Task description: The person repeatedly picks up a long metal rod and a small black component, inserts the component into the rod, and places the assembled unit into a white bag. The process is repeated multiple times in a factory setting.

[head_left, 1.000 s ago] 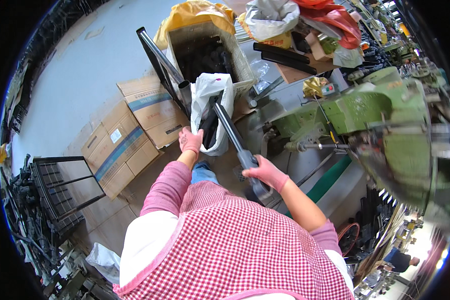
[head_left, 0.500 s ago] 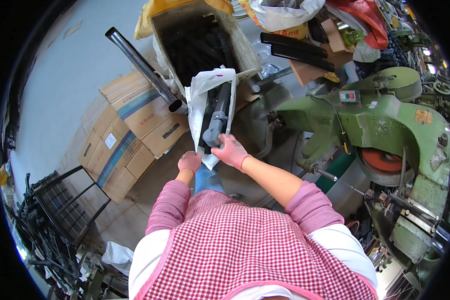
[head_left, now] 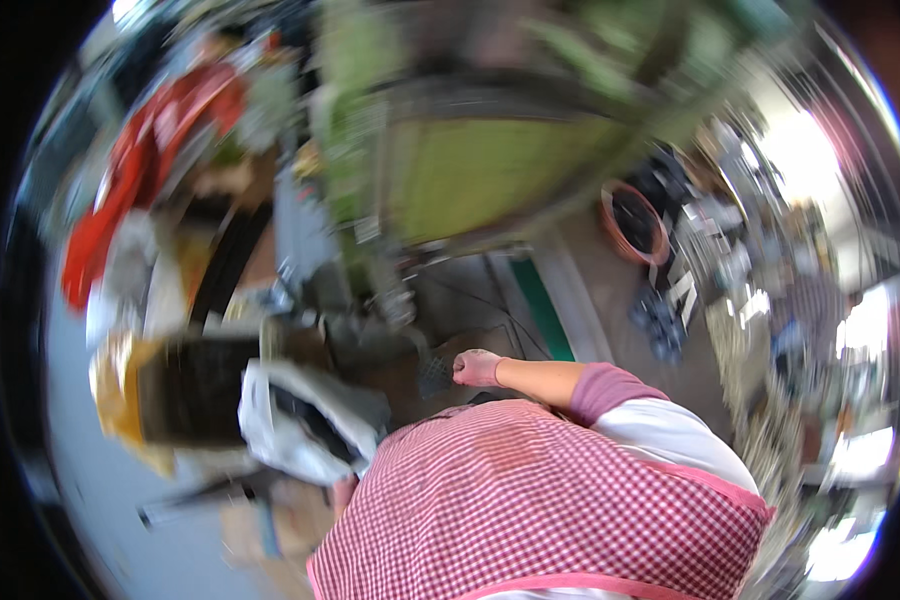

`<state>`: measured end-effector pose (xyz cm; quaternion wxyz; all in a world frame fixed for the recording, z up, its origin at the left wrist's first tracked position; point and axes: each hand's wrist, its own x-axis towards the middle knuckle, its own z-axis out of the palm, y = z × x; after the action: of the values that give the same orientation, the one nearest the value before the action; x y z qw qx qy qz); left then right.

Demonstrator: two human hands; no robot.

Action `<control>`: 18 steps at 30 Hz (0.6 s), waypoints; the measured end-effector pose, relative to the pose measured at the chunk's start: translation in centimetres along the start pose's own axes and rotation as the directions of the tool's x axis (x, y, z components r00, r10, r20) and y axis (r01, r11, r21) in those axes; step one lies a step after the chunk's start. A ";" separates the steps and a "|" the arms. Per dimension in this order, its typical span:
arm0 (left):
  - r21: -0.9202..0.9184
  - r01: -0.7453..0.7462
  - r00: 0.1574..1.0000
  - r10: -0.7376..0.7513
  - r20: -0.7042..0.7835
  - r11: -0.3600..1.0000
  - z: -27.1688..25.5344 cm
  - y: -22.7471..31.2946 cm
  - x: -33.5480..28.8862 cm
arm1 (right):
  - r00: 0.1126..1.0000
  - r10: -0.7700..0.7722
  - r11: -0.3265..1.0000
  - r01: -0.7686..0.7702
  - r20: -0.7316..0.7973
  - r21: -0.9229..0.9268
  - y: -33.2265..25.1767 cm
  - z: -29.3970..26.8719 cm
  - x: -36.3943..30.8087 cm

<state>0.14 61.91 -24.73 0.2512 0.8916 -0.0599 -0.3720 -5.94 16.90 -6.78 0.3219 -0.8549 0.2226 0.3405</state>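
Note:
My right hand, in a pink glove, is held out in front of the apron with its fingers closed. Whatever it may hold is hidden. A small bluish patterned thing shows just left of it, too blurred to name. Only a bit of my left hand appears, at the apron's left edge beside a white plastic bag. Its fingers are hidden. Dark parts stick out of the bag's open mouth.
Left of the bag stands a crate with yellow sacking. A large green machine fills the far middle. Further right are an orange-rimmed tub and a green strip on the floor. Motion blurs much of the view.
My view has swung to the right, so bag and crate now lie at the left. My right hand has left the bag and the grey part it was touching.

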 end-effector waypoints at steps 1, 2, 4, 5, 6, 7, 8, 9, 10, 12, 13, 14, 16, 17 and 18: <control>0.024 0.001 1.000 -0.002 0.029 1.000 -0.4 0.3 1.2 | 0.993 0.025 1.000 -0.025 -0.113 -0.001 2.5 0.6 -0.8; 0.056 -0.006 0.999 0.003 0.051 0.998 -0.5 0.8 2.4 | 0.978 0.060 0.998 -0.065 -0.201 -0.016 5.0 1.7 -1.4; 0.118 -0.027 0.996 0.016 0.089 0.993 -0.5 2.1 4.7 | 0.946 0.193 0.981 -0.186 -0.258 0.054 10.5 3.3 -2.1; 0.145 -0.039 0.994 0.023 0.106 0.989 -0.2 3.0 5.7 | 0.925 0.268 0.963 -0.256 -0.268 0.079 13.3 4.3 -2.2; 0.165 -0.047 0.992 0.027 0.124 0.985 -0.3 4.3 6.5 | 0.905 0.310 0.949 -0.278 -0.291 0.149 15.8 5.2 -2.8; 0.179 -0.060 0.990 0.035 0.138 0.982 0.1 5.5 7.0 | 0.887 0.340 0.938 -0.294 -0.313 0.185 18.3 6.3 -3.5; 0.194 -0.073 0.988 0.044 0.150 0.978 0.6 7.0 7.5 | 0.870 0.357 0.930 -0.297 -0.339 0.217 20.8 7.5 -4.2; 0.204 -0.082 0.985 0.049 0.164 0.975 0.9 8.6 7.7 | 0.876 0.367 0.926 -0.311 -0.311 0.215 23.1 8.5 -5.2; 0.218 -0.099 0.982 0.060 0.178 0.971 1.4 10.2 7.9 | 0.884 0.366 0.926 -0.315 -0.290 0.209 24.9 9.3 -6.1; 0.232 -0.130 0.975 0.082 0.206 0.964 2.9 13.3 8.1 | 0.871 0.429 0.890 -0.363 -0.240 0.274 28.1 10.7 -8.4; 0.237 -0.148 0.972 0.096 0.216 0.960 3.9 14.8 8.2 | 0.848 0.488 0.849 -0.406 -0.205 0.338 29.5 11.3 -10.0; 0.239 -0.161 0.968 0.106 0.227 0.958 5.1 16.2 8.1 | 0.830 0.527 0.814 -0.429 -0.186 0.392 30.7 11.6 -11.6; 0.245 -0.197 0.959 0.135 0.247 0.949 7.8 18.9 8.0 | 0.641 0.675 0.717 -0.454 -0.364 0.529 32.8 12.8 -15.6; 0.249 -0.219 0.954 0.154 0.256 0.943 9.3 20.3 7.8 | 0.606 0.694 0.690 -0.407 -0.388 0.599 34.0 12.7 -17.4; 0.246 -0.252 0.945 0.183 0.271 0.936 10.9 21.8 7.7 | 0.572 0.710 0.668 -0.361 -0.411 0.651 35.4 12.4 -19.1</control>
<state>-0.19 36.37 -25.39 0.1543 0.8530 -0.2410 -0.4364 -45.37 4.12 -14.04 0.3106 -0.6870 0.6555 0.0439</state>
